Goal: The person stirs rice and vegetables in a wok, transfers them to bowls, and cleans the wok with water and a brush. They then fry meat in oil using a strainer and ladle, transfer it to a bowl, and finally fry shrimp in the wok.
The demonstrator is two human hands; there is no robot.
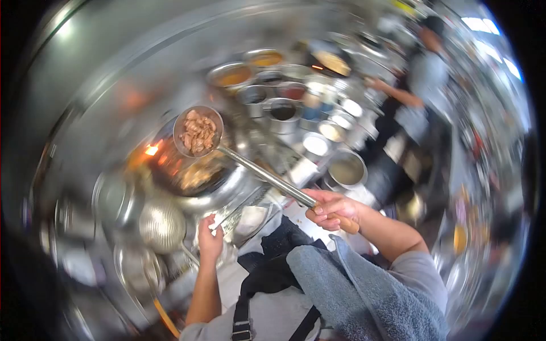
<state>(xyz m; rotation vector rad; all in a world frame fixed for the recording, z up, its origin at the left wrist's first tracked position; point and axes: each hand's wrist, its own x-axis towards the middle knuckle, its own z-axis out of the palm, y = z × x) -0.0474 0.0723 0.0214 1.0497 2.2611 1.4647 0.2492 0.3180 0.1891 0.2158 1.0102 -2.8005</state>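
My right hand [333,209] is wrapped around the wooden end of a long-handled ladle [267,177]. The ladle's round bowl is full of brown meat pieces [199,132] and is held up over the back of a wok [219,197]. Pale brown food [198,172] lies in the wok, with orange flame [152,149] at its left side. My left hand [210,236] is closed near the wok's front edge; a bit of white shows at its fingers, but what it grips is unclear.
A perforated strainer [162,226] and metal pots [114,199] stand left of the wok. Behind to the right are several containers of sauces [282,109] and a pot of liquid [347,169]. Another person [426,79] works at the far right, beside a second wok [330,59].
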